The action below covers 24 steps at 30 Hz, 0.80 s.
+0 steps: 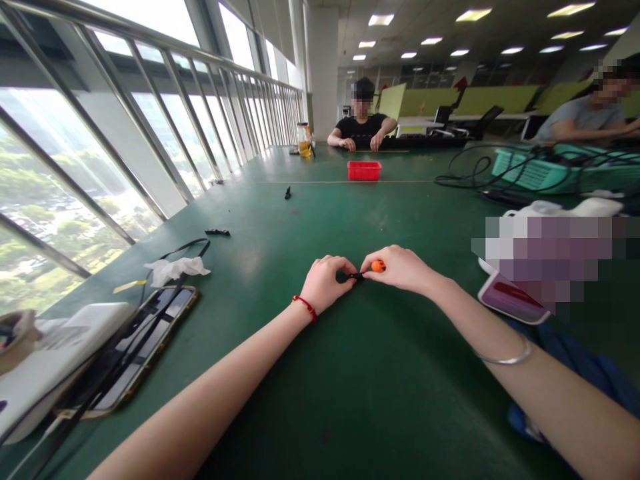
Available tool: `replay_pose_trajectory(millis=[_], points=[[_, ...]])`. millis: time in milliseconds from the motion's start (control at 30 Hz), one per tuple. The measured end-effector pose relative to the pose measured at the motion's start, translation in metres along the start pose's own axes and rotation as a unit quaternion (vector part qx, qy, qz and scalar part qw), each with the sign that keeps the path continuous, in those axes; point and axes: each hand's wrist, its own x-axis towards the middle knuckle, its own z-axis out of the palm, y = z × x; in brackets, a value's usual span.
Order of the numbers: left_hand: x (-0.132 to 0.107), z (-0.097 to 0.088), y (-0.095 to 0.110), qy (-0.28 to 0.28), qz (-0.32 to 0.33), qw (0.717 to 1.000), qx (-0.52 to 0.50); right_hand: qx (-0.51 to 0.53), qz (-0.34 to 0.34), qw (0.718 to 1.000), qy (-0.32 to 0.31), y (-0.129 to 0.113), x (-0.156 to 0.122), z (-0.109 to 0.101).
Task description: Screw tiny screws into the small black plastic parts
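Over the middle of the table, my two hands almost meet at the fingertips. My left hand (327,283), with a red cord on the wrist, pinches a small dark part (356,275) between thumb and fingers. My right hand (397,270) is closed around a small tool with a rounded orange-and-black handle (379,266), perhaps a screwdriver. Its fingertips are at the right end of the dark part. My fingers hide most of both things, so I cannot tell whether the tool touches the part.
A red bin (365,171) stands ahead on the green table (280,400). Small black pieces (217,233) lie left. A phone (145,353), cables and a tissue (177,269) are near left. At right is a teal basket (530,170) with cables. Two other people sit farther off.
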Motion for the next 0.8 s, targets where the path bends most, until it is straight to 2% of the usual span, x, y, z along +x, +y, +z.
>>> replay_pose_trajectory(millis=[800], points=[[0.0002, 0.0004, 0.0008, 0.010, -0.009, 1.000, -0.019, -0.020, -0.020, 0.999, 0.015, 0.0003, -0.0009, 0.0015]])
